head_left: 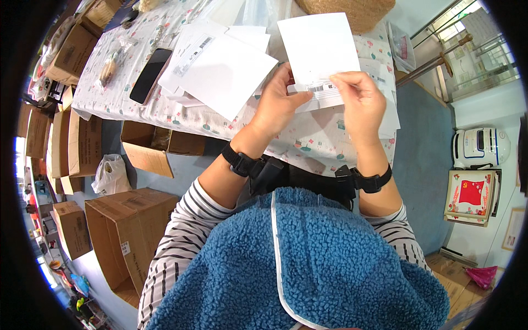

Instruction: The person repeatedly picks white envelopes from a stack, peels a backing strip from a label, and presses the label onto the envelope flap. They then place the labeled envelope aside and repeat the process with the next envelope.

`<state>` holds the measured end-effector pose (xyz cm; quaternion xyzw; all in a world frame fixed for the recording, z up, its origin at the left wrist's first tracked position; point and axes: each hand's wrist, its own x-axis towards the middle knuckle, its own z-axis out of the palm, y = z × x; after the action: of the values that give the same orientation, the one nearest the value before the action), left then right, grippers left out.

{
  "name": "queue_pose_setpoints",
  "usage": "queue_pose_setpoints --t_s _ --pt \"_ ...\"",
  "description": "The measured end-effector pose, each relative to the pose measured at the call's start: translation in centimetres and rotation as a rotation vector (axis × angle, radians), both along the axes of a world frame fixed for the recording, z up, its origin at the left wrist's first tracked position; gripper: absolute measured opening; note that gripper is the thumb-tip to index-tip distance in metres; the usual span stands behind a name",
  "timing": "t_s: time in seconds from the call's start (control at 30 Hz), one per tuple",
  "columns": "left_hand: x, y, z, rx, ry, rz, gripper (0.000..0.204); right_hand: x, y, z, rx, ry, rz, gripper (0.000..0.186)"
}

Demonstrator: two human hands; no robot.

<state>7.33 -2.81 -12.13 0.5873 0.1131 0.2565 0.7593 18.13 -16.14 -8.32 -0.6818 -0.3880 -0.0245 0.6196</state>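
Note:
Both hands hold one white sheet of paper up over a table with a patterned cloth. My left hand pinches the sheet's lower left edge with the thumb on top. My right hand grips its lower right part, fingertips on a barcode label stuck near the bottom. Each wrist wears a black strap. More white sheets lie spread on the cloth just left of my left hand.
A black phone lies face up on the cloth at the left. Open cardboard boxes stand on the floor at the left and under the table. A woven basket sits at the table's far end. A white appliance stands right.

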Motion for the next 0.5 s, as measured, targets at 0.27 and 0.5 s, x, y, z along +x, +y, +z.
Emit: queue_pose_setpoints --t_s 0.27,0.5 --pt "0.0 -0.2 0.3 -0.04 -0.027 -0.018 0.054 3.4 -1.1 0.2 0.18 0.131 0.024 0.007" --pt "-0.1 -0.5 0.9 -0.08 -0.037 -0.025 0.055 3.4 -0.9 0.5 0.05 0.047 -0.102 0.005"
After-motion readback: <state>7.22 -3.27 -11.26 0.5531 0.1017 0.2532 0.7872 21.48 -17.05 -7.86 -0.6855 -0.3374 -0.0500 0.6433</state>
